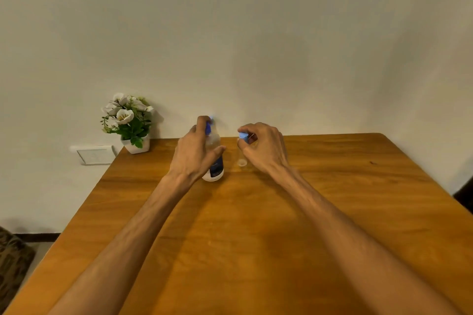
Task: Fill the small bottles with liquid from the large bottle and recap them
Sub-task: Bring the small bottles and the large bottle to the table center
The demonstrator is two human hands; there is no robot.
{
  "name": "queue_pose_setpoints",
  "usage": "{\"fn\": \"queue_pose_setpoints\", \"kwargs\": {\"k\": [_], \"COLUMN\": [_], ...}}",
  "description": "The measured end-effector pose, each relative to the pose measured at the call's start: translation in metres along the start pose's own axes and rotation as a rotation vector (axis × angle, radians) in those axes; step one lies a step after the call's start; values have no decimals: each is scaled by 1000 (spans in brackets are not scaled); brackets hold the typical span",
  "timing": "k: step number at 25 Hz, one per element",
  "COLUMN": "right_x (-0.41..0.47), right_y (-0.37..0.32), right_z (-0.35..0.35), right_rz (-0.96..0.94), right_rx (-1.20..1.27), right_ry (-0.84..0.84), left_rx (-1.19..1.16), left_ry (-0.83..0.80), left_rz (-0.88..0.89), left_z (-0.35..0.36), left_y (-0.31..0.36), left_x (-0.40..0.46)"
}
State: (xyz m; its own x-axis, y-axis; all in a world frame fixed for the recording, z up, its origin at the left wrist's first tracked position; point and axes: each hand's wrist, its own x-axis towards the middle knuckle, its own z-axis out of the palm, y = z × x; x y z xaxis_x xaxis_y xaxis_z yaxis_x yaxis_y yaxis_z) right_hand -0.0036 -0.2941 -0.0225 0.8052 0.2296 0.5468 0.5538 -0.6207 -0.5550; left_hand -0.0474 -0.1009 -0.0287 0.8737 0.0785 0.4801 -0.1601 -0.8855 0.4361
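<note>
Wooden bench point(332, 212) is seen from above, set against a pale wall point(256, 33). Both forearms are stretched out over it toward the far edge.

Large bottle point(215, 161) is stood upright on the bench near the far edge, left of centre; clear body, dark label low down, white base. Its blue cap point(209, 126) is pinched by the left hand point(197, 151), fingers curled round the top, thumb stretched toward the bottle's shoulder. Whether the cap is seated on the neck or lifted cannot be told; that area is blurred.

Small bottle point(241, 158) is stood just right of the large one, apart from it, clear and hard to make out; only its faint outline and pale base are seen on the wood. Right hand point(263, 147) is held over its top, fingers curled and closed on a small blue cap point(243, 136). Whether this cap is on the small bottle or just above it cannot be told. Liquid level in either bottle is not readable.

White flowers in a white pot point(130, 123) are placed at the far left corner of the bench, against the wall. A wall switch plate point(93, 155) is seen left of the bench, below the pot. Dark patterned furniture point(12, 268) is seen at lower left, on the floor.
</note>
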Motion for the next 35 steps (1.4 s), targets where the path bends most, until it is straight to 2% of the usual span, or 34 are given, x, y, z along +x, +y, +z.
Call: {"fn": "queue_pose_setpoints", "kwargs": {"k": [4, 8, 12, 17, 23, 27, 30, 35], "right_x": [-67, -126, -172, -193, -200, -189, -168, -149], "right_y": [21, 28, 33, 21, -10, -33, -49, -51], "right_z": [-67, -115, -145, -150, -124, -95, -66, -28], "right_rz": [43, 59, 121, 164, 141, 101, 80, 126], "right_rx": [0, 2, 45, 147, 238, 253, 280, 166], "right_ry": [-30, -18, -6, -1, 14, 5, 7, -37], "left_rx": [-88, -170, -188, -154, -326, -475, -416, -292], "left_ry": [-87, -178, -199, -229, -367, -200, -87, -97], "left_rz": [131, 191, 194, 163, 73, -60, -150, -253], "left_z": [17, 33, 40, 41, 21, 7, -5, -16], "left_y": [74, 129, 167, 188, 171, 136, 90, 32], "left_x": [-42, -71, -87, -91, -89, -101, -108, -111]}}
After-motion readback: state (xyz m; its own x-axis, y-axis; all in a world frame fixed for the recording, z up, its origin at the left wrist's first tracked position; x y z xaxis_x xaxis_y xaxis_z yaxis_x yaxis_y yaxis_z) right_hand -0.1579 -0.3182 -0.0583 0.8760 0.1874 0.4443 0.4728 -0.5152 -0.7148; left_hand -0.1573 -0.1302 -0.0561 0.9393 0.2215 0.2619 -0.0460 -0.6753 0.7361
